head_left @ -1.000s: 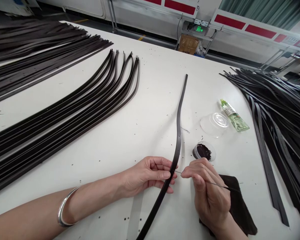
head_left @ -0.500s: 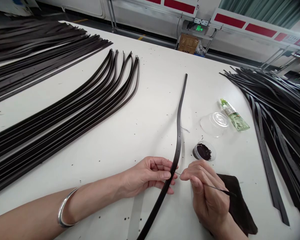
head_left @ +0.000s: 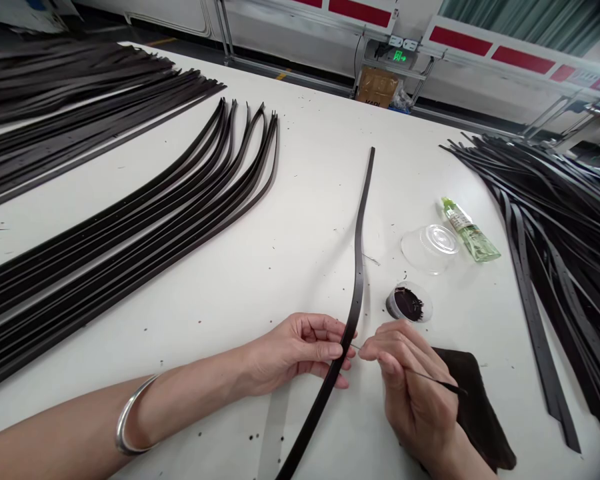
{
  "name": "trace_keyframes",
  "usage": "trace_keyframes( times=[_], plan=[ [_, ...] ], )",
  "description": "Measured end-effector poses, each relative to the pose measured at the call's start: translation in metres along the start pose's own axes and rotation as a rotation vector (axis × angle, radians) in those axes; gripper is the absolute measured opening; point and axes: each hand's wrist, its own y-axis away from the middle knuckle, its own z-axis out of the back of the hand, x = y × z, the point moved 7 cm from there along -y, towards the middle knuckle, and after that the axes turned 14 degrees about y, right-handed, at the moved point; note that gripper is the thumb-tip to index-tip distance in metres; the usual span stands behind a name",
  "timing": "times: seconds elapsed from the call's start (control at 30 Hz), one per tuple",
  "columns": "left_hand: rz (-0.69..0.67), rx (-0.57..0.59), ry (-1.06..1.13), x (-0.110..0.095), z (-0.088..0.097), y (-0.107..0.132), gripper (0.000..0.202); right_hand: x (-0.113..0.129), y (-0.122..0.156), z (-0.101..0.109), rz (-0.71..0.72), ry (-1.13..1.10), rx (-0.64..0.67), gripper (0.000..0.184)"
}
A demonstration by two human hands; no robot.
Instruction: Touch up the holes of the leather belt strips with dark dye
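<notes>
A long dark strap (head_left: pixel 359 267), leather-like, curves up and away from the front edge of view. My left hand (head_left: pixel 300 353) pinches it between thumb and fingers near its middle, with a silver bangle (head_left: pixel 125 420) on that wrist. In my right hand (head_left: pixel 415 380) is a thin stick-like tool (head_left: pixel 437 382), its rear end dark and flattened. The fine front tip (head_left: pixel 355 347) meets the strap's right edge beside my left thumb. Just beyond my right hand stands a small clear cup of dark paste (head_left: pixel 407 303). A dark folded cloth (head_left: pixel 475 400) lies partly under my right forearm.
Dark straps (head_left: pixel 180 220) lie in rows on the left of the white table (head_left: pixel 300 267), with another pile (head_left: pixel 555 220) at right. A clear lid (head_left: pixel 430 248) and a green tube (head_left: pixel 470 230) sit behind the cup. A cardboard box (head_left: pixel 377 87) stands beyond the table.
My right hand has moved very slightly left towards the strap, and the tool's rear end has shifted left with it. My left hand and the strap hold still.
</notes>
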Motion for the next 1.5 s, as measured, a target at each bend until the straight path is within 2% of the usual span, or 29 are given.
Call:
trace_keyframes(
  times=[0.17,0.3,0.37,0.47,0.5,0.57,0.63,0.77,0.93,1.03,1.2,1.33,1.4,1.5],
  plan=[
    [0.001,0.004,0.003,0.000,0.000,0.000,0.015,0.000,-0.001,0.001,-0.005,0.007,-0.011,0.024],
    [-0.003,-0.002,0.008,0.000,0.000,0.000,0.015,-0.007,0.008,0.000,-0.064,-0.076,0.042,0.024],
    [-0.008,-0.028,0.021,0.000,0.001,0.000,0.016,-0.017,0.016,0.005,-0.181,-0.143,-0.014,0.026],
    [-0.016,-0.052,0.054,0.000,0.003,0.000,0.016,-0.037,0.029,0.014,-0.451,-0.198,-0.184,0.030],
    [-0.019,-0.052,0.065,0.000,0.003,0.000,0.016,-0.042,0.032,0.013,-0.537,-0.189,-0.195,0.027],
    [-0.033,-0.042,0.077,-0.001,0.004,0.000,0.015,-0.048,0.033,0.003,-0.657,-0.184,-0.115,0.016],
    [-0.042,-0.026,0.075,-0.001,0.004,0.001,0.018,-0.049,0.031,-0.011,-0.711,-0.257,-0.007,0.005],
    [-0.038,-0.009,0.085,-0.001,0.002,0.001,0.019,-0.053,0.023,-0.030,-0.769,-0.440,0.074,0.016],
    [0.022,-0.012,0.072,0.004,0.000,0.003,0.015,-0.072,-0.001,-0.019,-0.784,-0.339,-0.011,0.023],
    [0.039,-0.021,0.068,0.006,0.000,0.006,0.018,-0.081,-0.012,-0.013,-0.764,-0.314,0.003,0.026],
    [0.027,-0.051,0.081,0.005,0.002,0.006,0.019,-0.096,-0.001,0.009,-0.718,-0.251,0.006,0.034],
    [0.030,-0.139,0.071,0.005,0.009,0.006,0.018,-0.114,0.015,0.033,-0.709,0.007,0.029,0.035],
    [0.031,-0.163,0.060,0.005,0.012,0.005,0.017,-0.118,0.017,0.040,-0.632,0.179,0.031,0.035],
    [0.023,-0.178,0.042,0.004,0.015,0.005,0.016,-0.116,0.015,0.036,-0.474,0.326,0.039,0.037]
  ],
)
